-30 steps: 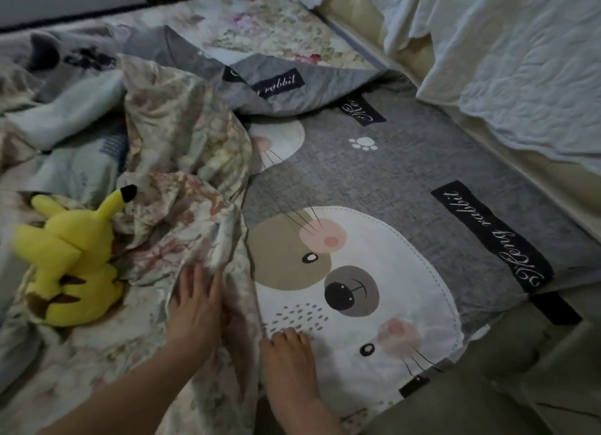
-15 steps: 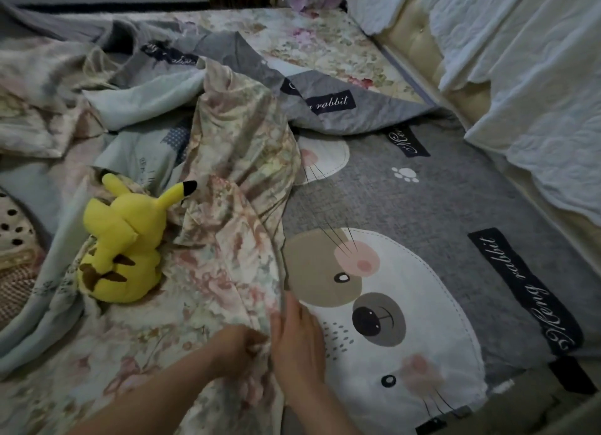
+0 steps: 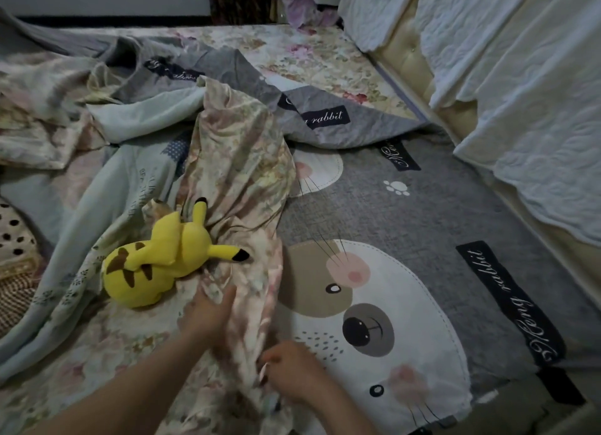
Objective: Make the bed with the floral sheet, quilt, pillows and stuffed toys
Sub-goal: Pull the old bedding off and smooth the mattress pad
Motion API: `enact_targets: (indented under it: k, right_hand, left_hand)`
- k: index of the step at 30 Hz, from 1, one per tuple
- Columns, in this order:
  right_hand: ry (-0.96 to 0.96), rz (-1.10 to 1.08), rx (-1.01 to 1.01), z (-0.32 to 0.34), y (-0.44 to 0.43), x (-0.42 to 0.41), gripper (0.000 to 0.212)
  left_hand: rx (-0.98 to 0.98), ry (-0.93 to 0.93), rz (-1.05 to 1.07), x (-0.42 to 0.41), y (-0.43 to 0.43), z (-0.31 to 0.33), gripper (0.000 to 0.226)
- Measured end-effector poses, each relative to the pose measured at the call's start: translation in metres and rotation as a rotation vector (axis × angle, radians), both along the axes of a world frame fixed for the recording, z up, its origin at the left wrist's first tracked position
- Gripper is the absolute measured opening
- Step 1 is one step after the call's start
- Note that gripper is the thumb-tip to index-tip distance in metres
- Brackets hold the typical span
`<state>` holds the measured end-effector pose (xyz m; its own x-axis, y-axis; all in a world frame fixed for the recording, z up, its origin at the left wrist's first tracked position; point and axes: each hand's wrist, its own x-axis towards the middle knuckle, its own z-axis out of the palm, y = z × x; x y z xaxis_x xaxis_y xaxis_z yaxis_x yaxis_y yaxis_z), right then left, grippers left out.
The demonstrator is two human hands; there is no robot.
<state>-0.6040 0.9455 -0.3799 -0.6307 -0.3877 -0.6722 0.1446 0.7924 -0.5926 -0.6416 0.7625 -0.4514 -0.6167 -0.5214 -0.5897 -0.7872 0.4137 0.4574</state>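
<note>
Since half a second ago the hands have parted. They were together at the sheet's edge. Now the left hand [image 3: 208, 317] lies further up toward 11 o'clock, nearer the toy, and the right hand [image 3: 292, 371] sits lower, toward 5 o'clock of it. The yellow stuffed toy [image 3: 156, 265] has tipped over: it lies on its side with one black-tipped ear pointing to 3 o'clock, where before the ears pointed up.

The floral sheet [image 3: 240, 161] runs as a crumpled ridge from 12 o'clock down to the hands, with its near edge lying over the grey rabbit quilt [image 3: 422, 213]. The quilt spreads flat to 3 o'clock, its far corner folded back. The toy rests on the sheet, just at 10 o'clock of the left hand.

The left hand's grip is spread, fingers straight and flat on the floral sheet, though it is blurred. The right hand's grip is curled, pinching the sheet's pale edge between the fingertips.

A white quilted cover [image 3: 520, 109] hangs at 2 o'clock.
</note>
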Motion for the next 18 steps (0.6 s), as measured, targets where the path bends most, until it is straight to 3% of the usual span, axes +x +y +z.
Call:
enact_targets:
  k: [1, 3, 6, 8, 11, 12, 14, 15, 17, 18]
  right_hand:
    - [-0.118, 0.083, -0.057, 0.006, -0.001, 0.002, 0.035]
    - [-0.278, 0.267, -0.086, 0.009, -0.007, 0.002, 0.032]
    - [-0.336, 0.351, -0.078, 0.014, -0.011, -0.001, 0.027]
    - [-0.114, 0.156, -0.033, 0.017, -0.011, -0.010, 0.023]
    - [0.350, -0.253, 0.113, 0.021, -0.003, -0.032, 0.025]
    - [0.381, -0.280, 0.116, 0.016, -0.001, -0.040, 0.030]
    - [0.321, -0.250, 0.134, 0.004, -0.002, -0.050, 0.040]
    - [0.282, -0.228, 0.152, -0.003, -0.003, -0.053, 0.044]
    - [0.226, -0.220, 0.169, -0.018, -0.005, -0.054, 0.050]
    - [0.203, -0.218, 0.171, -0.026, -0.007, -0.053, 0.053]
  left_hand:
    - [0.054, -0.027, 0.006, -0.007, -0.004, -0.003, 0.112]
    - [0.196, -0.034, -0.034, -0.018, -0.004, 0.002, 0.107]
    - [0.113, -0.116, -0.386, -0.018, -0.001, 0.007, 0.028]
    - [0.066, -0.087, -0.508, -0.013, 0.006, 0.009, 0.012]
    - [0.142, -0.242, -0.873, 0.001, 0.025, 0.035, 0.023]
    - [0.157, -0.366, -1.018, 0.006, 0.031, 0.044, 0.028]
    - [0.117, -0.521, -1.105, 0.012, 0.039, 0.056, 0.033]
    - [-0.029, -0.457, -1.143, 0.012, 0.040, 0.058, 0.032]
    - [-0.526, -0.016, -1.219, 0.005, 0.029, 0.060, 0.041]
    - [-0.687, 0.148, -1.247, -0.001, 0.019, 0.057, 0.058]
